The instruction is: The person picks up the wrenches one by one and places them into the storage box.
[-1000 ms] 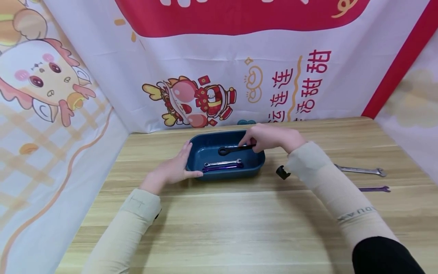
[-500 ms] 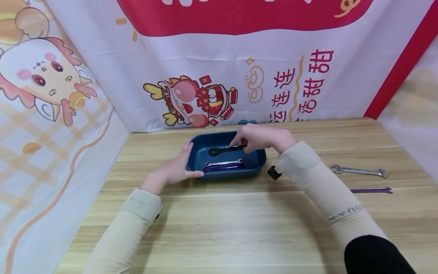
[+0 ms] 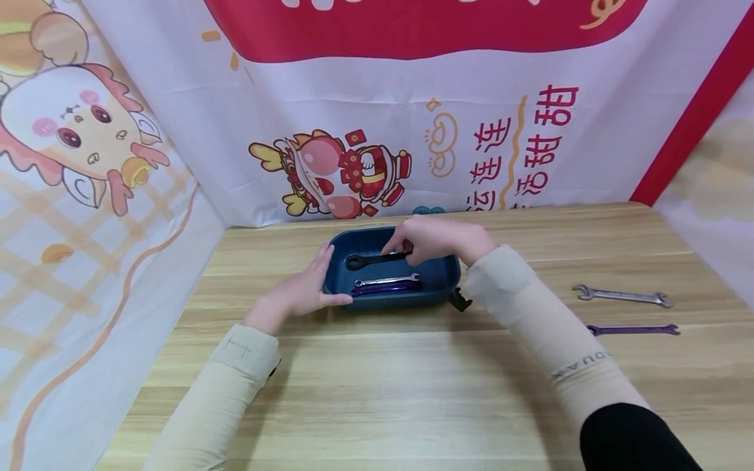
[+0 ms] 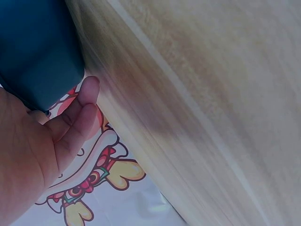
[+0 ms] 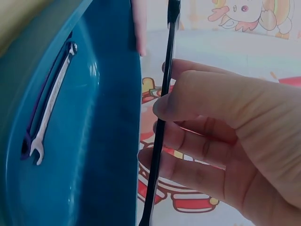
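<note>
Head view: black wrench [image 3: 376,260] juts left from right hand [image 3: 425,238] pinching it; left hand [image 3: 300,290] outstretched.

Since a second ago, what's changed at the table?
The right hand, holding the black wrench, has moved left across the blue bin; nothing was let go. The left hand stays against the bin, and the silver wrench and purple wrench inside lie as before.

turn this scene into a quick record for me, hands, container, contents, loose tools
left hand: spread against the bin's left end
right hand: pinching a black wrench over the bin
container: blue bin
contents: silver wrench, purple wrench, side by side
loose on table, right side: second silver wrench, second purple wrench
</note>
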Motion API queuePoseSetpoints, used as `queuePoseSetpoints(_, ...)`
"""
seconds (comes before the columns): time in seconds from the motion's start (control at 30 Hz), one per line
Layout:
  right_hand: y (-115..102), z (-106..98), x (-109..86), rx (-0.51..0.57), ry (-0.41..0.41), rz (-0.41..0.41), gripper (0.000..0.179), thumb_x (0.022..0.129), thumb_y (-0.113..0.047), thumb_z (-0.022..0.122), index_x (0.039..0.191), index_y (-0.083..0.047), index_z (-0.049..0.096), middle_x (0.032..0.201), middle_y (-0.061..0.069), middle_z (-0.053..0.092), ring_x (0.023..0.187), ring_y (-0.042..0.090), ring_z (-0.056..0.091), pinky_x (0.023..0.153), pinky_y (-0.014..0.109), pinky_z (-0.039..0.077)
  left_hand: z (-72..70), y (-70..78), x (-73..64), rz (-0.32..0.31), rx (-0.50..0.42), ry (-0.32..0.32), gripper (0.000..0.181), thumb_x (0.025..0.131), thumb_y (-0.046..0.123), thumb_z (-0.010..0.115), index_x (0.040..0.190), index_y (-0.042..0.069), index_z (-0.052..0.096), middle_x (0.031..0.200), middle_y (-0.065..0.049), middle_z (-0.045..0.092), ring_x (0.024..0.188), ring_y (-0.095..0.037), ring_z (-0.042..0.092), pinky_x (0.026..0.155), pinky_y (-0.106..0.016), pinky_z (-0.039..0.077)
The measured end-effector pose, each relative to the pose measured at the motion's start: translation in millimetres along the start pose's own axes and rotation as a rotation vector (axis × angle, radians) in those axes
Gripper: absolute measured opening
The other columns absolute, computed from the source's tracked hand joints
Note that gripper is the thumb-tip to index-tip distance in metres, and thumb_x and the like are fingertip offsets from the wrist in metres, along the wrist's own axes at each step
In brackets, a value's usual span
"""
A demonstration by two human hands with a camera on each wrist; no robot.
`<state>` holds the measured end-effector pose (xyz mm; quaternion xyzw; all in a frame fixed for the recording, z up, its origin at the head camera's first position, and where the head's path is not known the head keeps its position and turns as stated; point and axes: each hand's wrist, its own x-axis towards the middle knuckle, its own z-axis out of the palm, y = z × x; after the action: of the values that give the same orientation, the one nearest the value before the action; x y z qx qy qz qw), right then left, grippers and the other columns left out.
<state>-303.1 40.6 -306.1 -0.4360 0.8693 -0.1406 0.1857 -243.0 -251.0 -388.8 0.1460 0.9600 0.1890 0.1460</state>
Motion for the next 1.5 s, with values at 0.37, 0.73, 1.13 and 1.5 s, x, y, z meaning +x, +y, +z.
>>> queuePoseSetpoints(0.37,-3,8,10.0,-0.002,0.024,0.001,0.045,0.094,0.000,0.069,0.135,-0.018,0.071,0.099,0.002,0.067,0.081,0.019,0.056,0.070,0.027,0.053,-0.4,0.2,-0.9,0.007,0.005,0.008,0.119,0.089,0.067,0.067,0.165,0.014,-0.008,0.171,-0.007,-0.012,0.153,-0.038,0.020,0.116,-0.059,0.032)
queuePoseSetpoints(0.73,2,16,18.0,0.046,0.038,-0.020,0.044,0.093,0.002,0.069,0.134,-0.014,0.071,0.084,0.005,0.058,0.072,0.020,0.052,0.066,0.027,0.047,1.6,-2.0,0.4,0.007,0.003,0.012,0.118,0.090,0.066,0.067,0.165,0.015,-0.009,0.171,-0.005,-0.014,0.152,-0.038,0.023,0.116,-0.057,0.032)
queuePoseSetpoints(1.13,17,31,33.1,0.054,0.043,-0.009,0.045,0.092,0.007,0.066,0.132,-0.012,0.071,0.074,0.000,0.046,0.062,0.015,0.043,0.060,0.026,0.037,1.3,-1.6,0.0,0.016,0.013,0.014,0.118,0.091,0.066,0.066,0.165,0.013,-0.009,0.171,-0.007,-0.012,0.152,-0.038,0.024,0.117,-0.056,0.031)
queuePoseSetpoints(1.5,21,39,43.5,0.057,0.032,0.029,0.044,0.093,0.006,0.065,0.134,-0.011,0.070,0.075,0.001,0.048,0.065,0.015,0.045,0.062,0.026,0.039,-0.5,-1.4,0.1,-0.004,0.000,0.003,0.118,0.090,0.068,0.066,0.165,0.016,-0.008,0.171,-0.004,-0.012,0.151,-0.039,0.026,0.116,-0.058,0.033)
